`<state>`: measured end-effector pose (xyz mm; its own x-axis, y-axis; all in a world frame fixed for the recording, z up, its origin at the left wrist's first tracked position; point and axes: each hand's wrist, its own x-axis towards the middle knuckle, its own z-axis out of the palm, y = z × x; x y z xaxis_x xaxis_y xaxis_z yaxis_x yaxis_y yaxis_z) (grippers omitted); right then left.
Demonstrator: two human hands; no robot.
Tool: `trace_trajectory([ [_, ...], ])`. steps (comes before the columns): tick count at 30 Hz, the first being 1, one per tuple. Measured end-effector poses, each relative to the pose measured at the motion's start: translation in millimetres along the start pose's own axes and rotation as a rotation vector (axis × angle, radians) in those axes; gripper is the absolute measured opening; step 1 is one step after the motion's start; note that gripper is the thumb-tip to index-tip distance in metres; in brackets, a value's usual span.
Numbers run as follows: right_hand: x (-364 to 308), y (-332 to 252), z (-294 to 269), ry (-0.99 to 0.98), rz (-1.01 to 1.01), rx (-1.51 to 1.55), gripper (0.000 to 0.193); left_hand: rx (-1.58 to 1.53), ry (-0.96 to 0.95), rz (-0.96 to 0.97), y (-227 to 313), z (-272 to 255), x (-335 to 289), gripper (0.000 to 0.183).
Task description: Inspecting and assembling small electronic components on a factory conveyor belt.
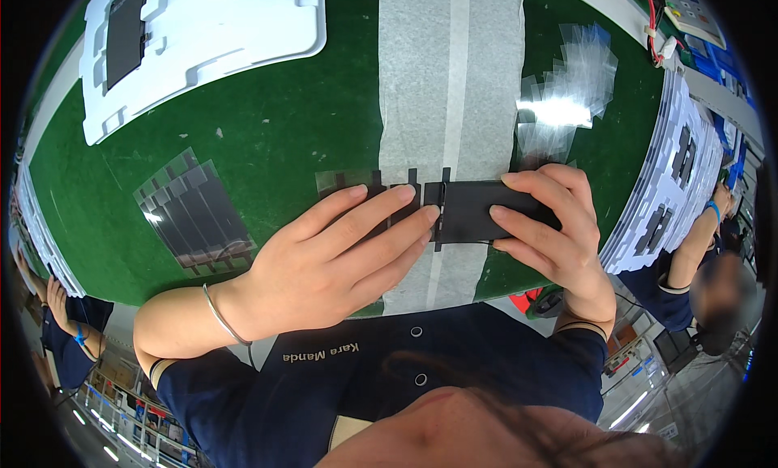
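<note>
On the pale paper strip lies a flat black rectangular piece, like a battery pack. My right hand pinches its right end between thumb and fingers. My left hand lies palm down with fingers stretched out, the fingertips at the left edge of that piece. Beneath those fingers is a clear film sheet bearing black adhesive-like strips, mostly hidden by the hand. One narrow black strip crosses the left end of the black piece. Further left, more film sheets with black strips rest on the green mat.
A white moulded tray holding a black flat piece stands at the far left. Clear film pieces are heaped at the far right. Stacked white trays line the right edge. Other people's arms appear at both sides.
</note>
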<state>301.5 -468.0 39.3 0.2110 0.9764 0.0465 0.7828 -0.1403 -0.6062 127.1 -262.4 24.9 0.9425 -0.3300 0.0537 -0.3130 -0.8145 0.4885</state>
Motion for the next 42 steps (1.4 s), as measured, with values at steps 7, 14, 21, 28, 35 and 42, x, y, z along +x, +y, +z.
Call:
trace_trajectory([
  [7, 0, 0, 1, 0.003, -0.008, 0.002, 0.039, 0.004, -0.004, -0.005, 1, 0, -1, 0.047],
  [14, -1, -2, -1, 0.002, -0.006, -0.011, 0.04, -0.002, -0.003, 0.005, 1, -1, 0, 0.047],
  [21, 0, 0, 1, 0.002, 0.007, -0.001, 0.039, -0.007, 0.0, 0.006, 0, 0, 0, 0.047],
  [28, -1, -2, 2, -0.001, 0.025, -0.006, 0.039, -0.012, 0.013, 0.008, 0, 1, 0, 0.046],
  [35, 1, -4, 0, 0.034, 0.01, -0.019, 0.039, 0.041, 0.046, 0.031, 0, -1, 1, 0.047],
  [42, -6, 0, 2, 0.088, -0.087, 0.031, 0.048, 0.041, 0.064, 0.049, 10, -9, 2, 0.043],
])
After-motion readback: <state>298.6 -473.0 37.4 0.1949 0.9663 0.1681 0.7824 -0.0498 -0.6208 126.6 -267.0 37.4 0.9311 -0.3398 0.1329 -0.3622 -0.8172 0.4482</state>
